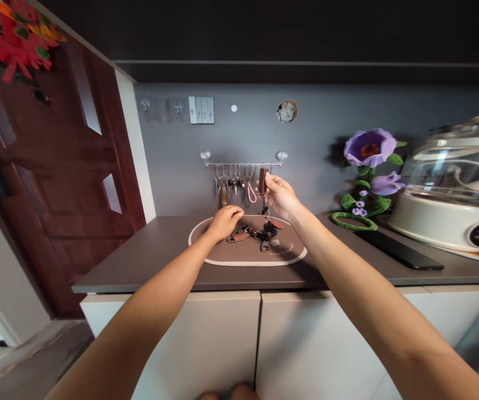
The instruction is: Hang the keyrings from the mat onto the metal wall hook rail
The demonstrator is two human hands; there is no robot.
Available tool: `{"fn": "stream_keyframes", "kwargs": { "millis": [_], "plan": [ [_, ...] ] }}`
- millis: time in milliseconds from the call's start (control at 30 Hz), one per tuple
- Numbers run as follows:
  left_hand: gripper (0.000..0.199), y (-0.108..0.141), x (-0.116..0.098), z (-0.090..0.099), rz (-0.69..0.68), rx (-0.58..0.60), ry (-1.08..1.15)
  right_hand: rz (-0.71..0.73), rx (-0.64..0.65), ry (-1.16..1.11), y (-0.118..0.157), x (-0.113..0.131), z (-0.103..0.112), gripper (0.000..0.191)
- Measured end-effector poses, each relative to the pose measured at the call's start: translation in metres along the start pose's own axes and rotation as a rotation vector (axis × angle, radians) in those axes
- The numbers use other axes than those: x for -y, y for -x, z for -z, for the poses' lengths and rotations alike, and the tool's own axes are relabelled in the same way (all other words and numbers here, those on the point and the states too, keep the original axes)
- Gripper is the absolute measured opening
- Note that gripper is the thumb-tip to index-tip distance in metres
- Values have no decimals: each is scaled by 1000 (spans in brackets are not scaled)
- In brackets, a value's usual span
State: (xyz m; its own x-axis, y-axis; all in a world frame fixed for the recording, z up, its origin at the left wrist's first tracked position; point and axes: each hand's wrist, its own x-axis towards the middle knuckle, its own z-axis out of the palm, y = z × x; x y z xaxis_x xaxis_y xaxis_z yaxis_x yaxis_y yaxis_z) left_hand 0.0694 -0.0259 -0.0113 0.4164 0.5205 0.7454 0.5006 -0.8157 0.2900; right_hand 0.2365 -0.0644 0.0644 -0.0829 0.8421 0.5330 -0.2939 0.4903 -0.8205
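My right hand (280,194) is closed on a brown keychain (263,180) with a flat, oblong tag, up at the right end of the hook rail (243,164). A dark piece and a ring dangle beneath it, just above the mat. Low over the left part of the brown oval mat (218,254) is my left hand (224,222), its fingers curled together; whatever they may hold is hidden. On the mat beside it lie a bunch of keys with a striped strap (239,236) and black key fobs (269,230). Several keys (231,183) and a pink loop (251,193) hang from the rail.
To the right stand a purple crocheted flower (370,149), a black phone (401,250) and a white appliance with a clear cover (443,214). A dark shelf (289,69) overhangs the counter (147,253). On the left is a dark red door (64,183).
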Motion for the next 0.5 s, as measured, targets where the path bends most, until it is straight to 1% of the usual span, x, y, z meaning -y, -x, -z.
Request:
{"fn": "stream_keyframes", "kwargs": {
  "millis": [233,400,500],
  "plan": [
    [21,0,-2,0,-8,-55,2,-3,11,-71,-13,-6,-12,20],
    [19,-1,-7,1,30,-123,50,-9,-18,-120,-22,-9,-23,21],
    [17,-2,-9,1,53,-114,90,-4,-37,-159,-28,-13,-27,22]
  ]
}}
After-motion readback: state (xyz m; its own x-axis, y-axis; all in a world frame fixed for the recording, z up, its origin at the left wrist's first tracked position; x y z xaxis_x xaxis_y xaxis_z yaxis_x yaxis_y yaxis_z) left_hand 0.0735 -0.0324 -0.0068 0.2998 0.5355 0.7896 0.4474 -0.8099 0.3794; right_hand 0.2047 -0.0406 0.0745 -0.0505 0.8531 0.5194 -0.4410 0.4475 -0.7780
